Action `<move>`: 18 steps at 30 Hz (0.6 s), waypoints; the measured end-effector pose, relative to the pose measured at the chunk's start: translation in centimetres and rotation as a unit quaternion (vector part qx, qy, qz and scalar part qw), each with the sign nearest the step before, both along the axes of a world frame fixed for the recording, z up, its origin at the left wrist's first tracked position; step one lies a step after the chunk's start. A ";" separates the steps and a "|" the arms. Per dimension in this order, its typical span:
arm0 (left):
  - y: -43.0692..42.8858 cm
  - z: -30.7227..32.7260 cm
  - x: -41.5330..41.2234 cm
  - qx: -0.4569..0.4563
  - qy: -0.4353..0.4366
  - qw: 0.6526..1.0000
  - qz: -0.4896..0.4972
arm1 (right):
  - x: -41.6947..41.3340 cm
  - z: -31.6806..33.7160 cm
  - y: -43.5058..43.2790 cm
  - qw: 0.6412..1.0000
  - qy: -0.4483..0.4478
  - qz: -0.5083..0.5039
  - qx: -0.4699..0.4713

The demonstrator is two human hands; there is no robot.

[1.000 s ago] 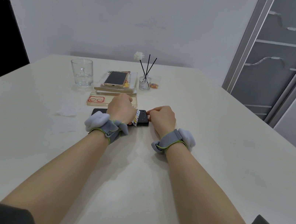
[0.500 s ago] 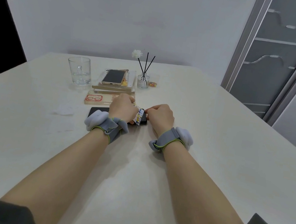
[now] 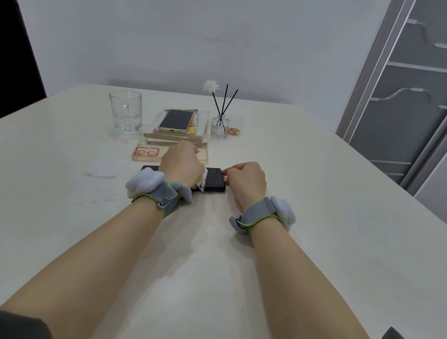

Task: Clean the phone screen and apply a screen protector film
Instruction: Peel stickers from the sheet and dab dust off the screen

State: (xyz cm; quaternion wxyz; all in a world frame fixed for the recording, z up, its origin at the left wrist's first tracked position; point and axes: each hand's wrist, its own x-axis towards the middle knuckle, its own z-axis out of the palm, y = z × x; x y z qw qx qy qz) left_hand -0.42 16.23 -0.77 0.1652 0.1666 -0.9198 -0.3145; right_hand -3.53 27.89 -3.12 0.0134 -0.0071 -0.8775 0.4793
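A black phone lies flat on the table, long side left to right, partly hidden under my hands. My left hand is closed over its middle and grips a small card with coloured print, held on edge against the screen. My right hand sits at the phone's right end, fingers curled, fingertips pinching the edge there. Whether a film lies on the screen cannot be made out. White wipes rest on the table to the left.
Behind the hands lie a clear phone case with a red camera ring, a gold phone on flat packages, a glass, and a reed diffuser. A grey door stands at the right.
My left hand with the card has slid a little to the left along the screen, baring more of the phone's right end. My right hand stays at that end.
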 end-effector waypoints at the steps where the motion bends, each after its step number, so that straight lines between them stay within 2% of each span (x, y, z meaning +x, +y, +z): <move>1: 0.1 -0.1 0.0 -0.007 0.004 1.000 0.002 | 0.0 0.0 0.0 1.000 0.000 -0.001 0.000; 13: 0.9 -0.6 -0.6 0.016 0.006 1.000 -0.021 | 0.0 0.1 0.0 1.000 0.004 -0.001 0.004; 18: 0.9 -0.3 -0.6 0.081 0.016 0.996 -0.034 | 0.1 0.1 0.0 1.000 0.005 -0.005 0.001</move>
